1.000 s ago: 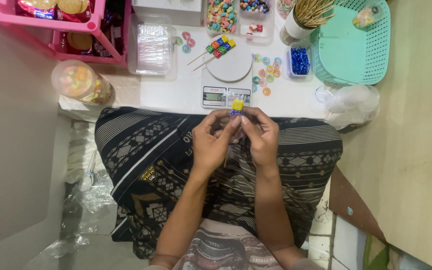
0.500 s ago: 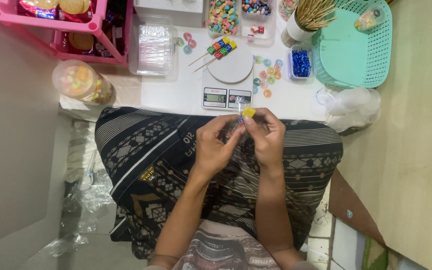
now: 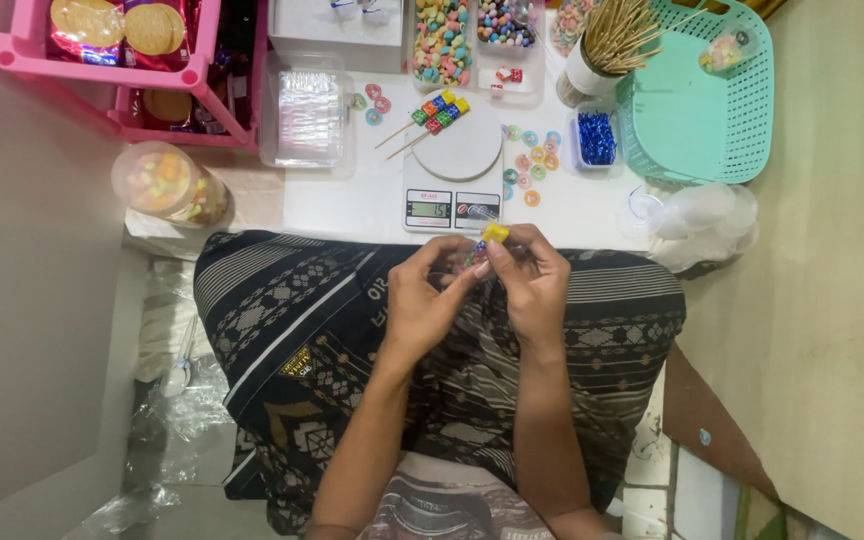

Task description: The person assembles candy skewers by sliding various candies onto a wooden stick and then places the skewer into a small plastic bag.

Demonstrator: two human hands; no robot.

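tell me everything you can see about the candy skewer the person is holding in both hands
The candy skewer is a thin stick threaded with small coloured cubes; a yellow cube at the upper end shows clearly, the others are mostly hidden by fingers. A clear plastic wrapper seems to cover it. It tilts up and to the right, over the lap by the table edge. The left hand and right hand both pinch it.

a second ago my left hand (image 3: pixel 422 300) and right hand (image 3: pixel 530 280) held the candy skewer (image 3: pixel 486 242) upright, its yellow cube (image 3: pixel 495 233) pointing at the kitchen scale (image 3: pixel 452 195). now the cube leans right, over my right fingertips, my hands slightly lower.
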